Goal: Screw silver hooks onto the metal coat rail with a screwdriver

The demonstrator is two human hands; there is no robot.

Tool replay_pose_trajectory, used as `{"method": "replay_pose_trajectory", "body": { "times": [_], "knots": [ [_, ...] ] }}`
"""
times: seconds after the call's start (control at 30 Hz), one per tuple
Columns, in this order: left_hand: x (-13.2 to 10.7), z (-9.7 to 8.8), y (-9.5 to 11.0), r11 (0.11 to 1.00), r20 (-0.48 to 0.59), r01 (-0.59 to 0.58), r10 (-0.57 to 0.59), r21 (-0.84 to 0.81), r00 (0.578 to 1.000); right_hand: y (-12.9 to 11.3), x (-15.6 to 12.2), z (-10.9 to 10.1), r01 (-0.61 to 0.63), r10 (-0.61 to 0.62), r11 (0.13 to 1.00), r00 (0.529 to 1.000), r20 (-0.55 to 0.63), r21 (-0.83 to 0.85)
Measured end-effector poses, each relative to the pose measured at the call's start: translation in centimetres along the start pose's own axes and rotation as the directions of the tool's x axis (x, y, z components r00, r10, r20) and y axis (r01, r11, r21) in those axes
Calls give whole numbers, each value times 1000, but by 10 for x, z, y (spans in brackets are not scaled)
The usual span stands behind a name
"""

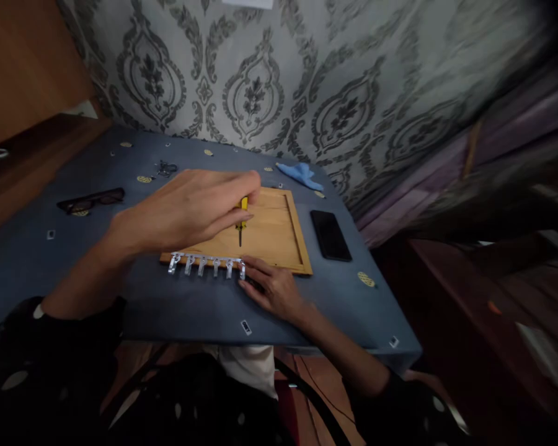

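My left hand point(190, 207) hovers over a wooden tray point(279, 232) and pinches a small yellow-handled screwdriver point(242, 217), its dark tip pointing down at the wood. A metal hook rail point(207, 263) with several silver hooks lies along the tray's near edge. My right hand point(272, 286) rests on the blue table point(177, 303), fingers pressed at the right end of the rail.
A black phone point(330, 234) lies right of the tray. A blue cloth point(301, 173) sits behind it near the patterned wall. Dark glasses point(92, 199) lie at the left. Small gold discs point(366, 279) and tiny parts dot the table.
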State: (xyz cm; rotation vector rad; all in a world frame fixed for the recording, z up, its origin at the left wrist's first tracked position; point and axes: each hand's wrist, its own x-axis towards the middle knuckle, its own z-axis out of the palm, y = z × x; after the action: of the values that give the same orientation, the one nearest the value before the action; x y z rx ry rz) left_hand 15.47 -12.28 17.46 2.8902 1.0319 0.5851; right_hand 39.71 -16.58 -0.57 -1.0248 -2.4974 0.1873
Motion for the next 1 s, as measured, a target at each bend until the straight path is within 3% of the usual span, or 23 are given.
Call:
{"method": "replay_pose_trajectory", "body": {
  "times": [0.17, 0.3, 0.43, 0.6, 0.8, 0.9, 1.0],
  "knots": [
    [-14, -15, 10, 994, -98, -98, 92, -57, 991, -3, 3, 3, -55, 55, 998, 998, 14, -18],
    [-30, -27, 26, 973, -195, -223, 207, -61, 959, -4, 6, 5, -79, 79, 997, 996, -31, -11],
    [-39, -37, 32, 954, -216, -300, 288, -22, 933, -7, 8, 2, -52, 52, 999, 996, -67, 0],
    [-40, -46, 14, 977, -302, -192, 211, 90, 930, -9, 8, -2, -9, 9, 1000, 997, -81, 0],
    [-42, -55, -18, 997, -345, -8, 34, 76, 938, -4, 6, -3, -21, 24, 998, 997, -69, 52],
    [-36, -55, -21, 1000, -298, -18, 24, 22, 954, -5, 5, -3, -42, 47, 997, 997, -66, 70],
    [-28, -49, -18, 995, -214, -100, 92, -25, 972, -7, 4, -3, -60, 65, 996, 996, -66, 72]
  ]
}}
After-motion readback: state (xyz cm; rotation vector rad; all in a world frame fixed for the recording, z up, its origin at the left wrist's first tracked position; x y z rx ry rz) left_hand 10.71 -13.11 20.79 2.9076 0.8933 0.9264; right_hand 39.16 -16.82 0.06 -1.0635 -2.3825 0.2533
